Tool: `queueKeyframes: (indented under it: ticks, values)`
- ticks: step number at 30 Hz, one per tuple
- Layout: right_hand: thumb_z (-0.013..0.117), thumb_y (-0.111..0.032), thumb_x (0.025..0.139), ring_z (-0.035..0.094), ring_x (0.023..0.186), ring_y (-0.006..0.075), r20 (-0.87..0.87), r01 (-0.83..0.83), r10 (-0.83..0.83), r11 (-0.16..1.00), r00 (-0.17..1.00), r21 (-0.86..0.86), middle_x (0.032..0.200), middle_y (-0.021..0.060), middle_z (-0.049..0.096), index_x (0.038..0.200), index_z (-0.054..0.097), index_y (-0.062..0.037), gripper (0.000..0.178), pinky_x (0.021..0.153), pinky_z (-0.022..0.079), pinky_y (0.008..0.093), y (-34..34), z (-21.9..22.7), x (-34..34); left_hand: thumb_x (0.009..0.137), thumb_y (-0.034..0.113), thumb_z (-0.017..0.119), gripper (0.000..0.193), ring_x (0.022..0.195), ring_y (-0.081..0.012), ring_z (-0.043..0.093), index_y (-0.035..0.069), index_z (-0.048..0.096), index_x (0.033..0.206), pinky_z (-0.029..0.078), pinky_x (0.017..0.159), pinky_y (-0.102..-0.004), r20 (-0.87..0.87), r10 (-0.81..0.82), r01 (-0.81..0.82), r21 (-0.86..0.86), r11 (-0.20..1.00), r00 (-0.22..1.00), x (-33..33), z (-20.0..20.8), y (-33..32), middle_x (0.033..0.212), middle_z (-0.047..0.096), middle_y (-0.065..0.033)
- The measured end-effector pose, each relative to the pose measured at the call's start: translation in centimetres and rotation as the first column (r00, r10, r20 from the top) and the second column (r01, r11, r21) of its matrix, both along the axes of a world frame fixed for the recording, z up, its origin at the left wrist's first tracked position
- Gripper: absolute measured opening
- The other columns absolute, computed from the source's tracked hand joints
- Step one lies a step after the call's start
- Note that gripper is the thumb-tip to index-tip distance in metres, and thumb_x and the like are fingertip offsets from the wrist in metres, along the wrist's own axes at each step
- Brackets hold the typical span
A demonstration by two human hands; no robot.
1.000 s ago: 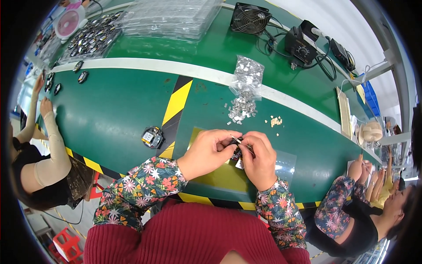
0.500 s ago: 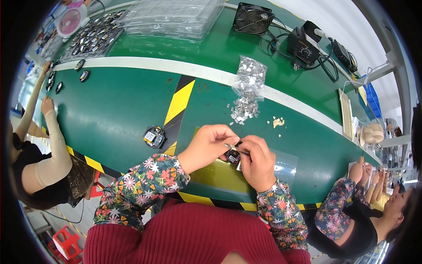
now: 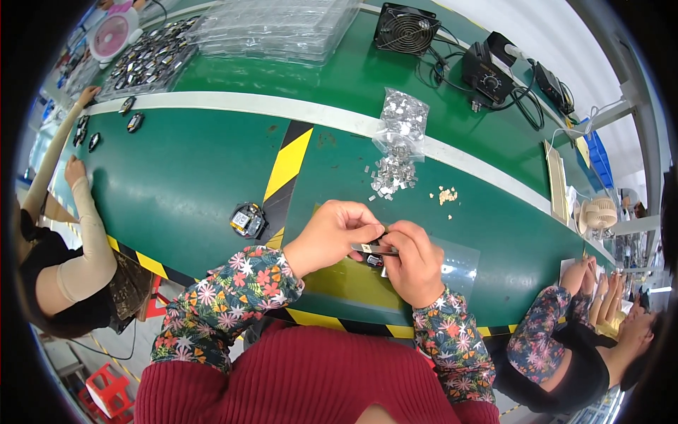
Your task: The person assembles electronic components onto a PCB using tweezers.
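Both hands have shifted slightly toward the person since before. The left hand [image 3: 332,233] and right hand [image 3: 413,261] pinch dark tweezers [image 3: 374,248], whose long axis lies left-right over the green counter [image 3: 183,184]

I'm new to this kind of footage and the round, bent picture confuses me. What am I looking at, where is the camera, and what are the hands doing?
The camera sits on a person's head and looks down; its wide lens bends straight edges. There is no machine: the two flowered sleeves coming in from below are that person's own arms. The left hand and right hand meet over a green workbench and together pinch a small dark part with a pale label; what exactly it is stays too small to tell. Nearby lie a small round device, a clear bag of shiny metal bits with loose bits spilled in front of it, and a black fan. Other workers' arms show at the left and right edges.
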State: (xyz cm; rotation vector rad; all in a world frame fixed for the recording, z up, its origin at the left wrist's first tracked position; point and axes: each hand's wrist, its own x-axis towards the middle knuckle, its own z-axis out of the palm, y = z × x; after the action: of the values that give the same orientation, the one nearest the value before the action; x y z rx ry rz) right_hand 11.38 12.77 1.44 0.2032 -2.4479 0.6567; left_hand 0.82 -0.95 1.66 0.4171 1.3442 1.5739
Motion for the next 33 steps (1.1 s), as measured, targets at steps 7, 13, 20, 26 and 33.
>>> queueKeyframes:
  ticks: [7, 13, 20, 26, 33]
  values:
    - [0.062, 0.002, 0.065, 0.057, 0.06, 0.0167, 0.177, 0.139, -0.092, 0.949, 0.98, -0.281, 0.089, 0.0096, 0.053, 0.085, 0.055, -0.003, 0.022, 0.048, 0.045, 0.026, 0.2, 0.8, -0.3, 0.081, 0.002, 0.051, 0.026, 0.071, -0.007, 0.057, -0.001, 0.054, 0.106, 0.05, 0.055, -0.0205, -0.137, 0.001, 0.007, 0.058, 0.998, 0.991, 0.7, -0.4, 0.5, 0.086, 0.06, -0.0043]
    - [0.048, -0.011, 0.086, 0.051, 0.067, 0.0103, 0.254, 0.185, 0.092, 0.461, 0.963, -0.868, 0.093, 0.0075, 0.052, 0.08, 0.054, 0.0041, 0.017, 0.055, 0.04, 0.0187, 2.1, 0.9, 0.2, 0.081, 0.002, 0.051, 0.022, 0.066, -0.0087, 0.058, -0.004, 0.054, 0.102, 0.05, 0.053, -0.0199, -0.08, 0.043, -0.041, 0.029, 0.999, 0.996, 0.3, -1.1, 0.6, 0.083, 0.061, -0.0066]
    - [0.039, -0.022, 0.091, 0.049, 0.063, 0.0094, -0.018, -0.074, 0.169, 0.327, 0.985, -0.942, 0.09, 0.0093, 0.052, 0.082, 0.053, 0.001, 0.028, 0.056, 0.039, 0.0188, 3.1, 1.5, 0.8, 0.083, 0.005, 0.053, 0.015, 0.067, -0.0088, 0.059, -0.003, 0.056, 0.096, 0.05, 0.05, -0.0192, -0.086, 0.011, -0.015, -0.048, 0.999, 0.996, 0.0, -0.6, 0.4, 0.082, 0.061, -0.0072]
    - [0.051, -0.007, 0.085, 0.057, 0.073, 0.0145, 0.001, -0.052, 0.26, 0.197, 0.966, -0.979, 0.091, 0.0134, 0.053, 0.085, 0.052, 0.0036, 0.01, 0.068, 0.048, 0.0258, 1.9, 1.6, 0.6, 0.085, 0.007, 0.05, 0.015, 0.066, -0.0099, 0.059, -0.004, 0.057, 0.093, 0.052, 0.052, -0.0202, 0.019, 0.065, -0.064, -0.031, 0.997, 0.998, 0.1, -0.1, 0.6, 0.084, 0.06, -0.0078]
    - [0.055, -0.003, 0.081, 0.058, 0.077, 0.0165, 0.086, -0.067, 0.242, 0.56, 0.967, -0.826, 0.091, 0.014, 0.056, 0.086, 0.057, 0.0028, 0.008, 0.069, 0.049, 0.0262, 1.6, 1.6, 0.7, 0.084, 0.007, 0.049, 0.015, 0.061, -0.0095, 0.058, -0.003, 0.056, 0.093, 0.051, 0.051, -0.0196, 0.065, 0.064, -0.063, -0.017, 0.998, 0.996, 0.0, -0.3, 0.4, 0.079, 0.059, -0.0067]
